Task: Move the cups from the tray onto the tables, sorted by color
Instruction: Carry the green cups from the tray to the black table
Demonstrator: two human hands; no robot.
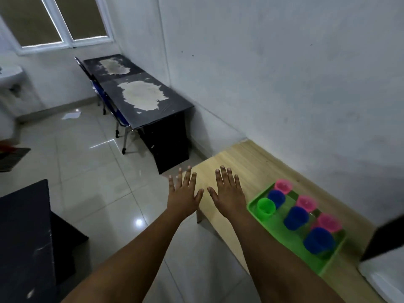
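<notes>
A bright green tray (282, 237) lies on the pale wooden surface (247, 162) by the wall, holding seven upright plastic cups. Three pink cups (283, 186) (306, 203) (329, 222) line its wall side, three blue cups (276, 198) (296, 218) (319, 240) run alongside them, and one green cup (266, 209) stands at the near-left corner. Two dark surfaces (140, 92) (24, 226) stand well apart from it.

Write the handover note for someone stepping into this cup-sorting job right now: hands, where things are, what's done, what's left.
Left hand and right hand: both open, empty, fingers spread, held out ahead.
Green tray sits on the wooden table and holds seven cups: one green cup, three blue cups, three pink cups.
Done: nothing; no cup has left the tray.
Left: move all seven onto tables by colour. The long dark table ahead looks free.
</notes>
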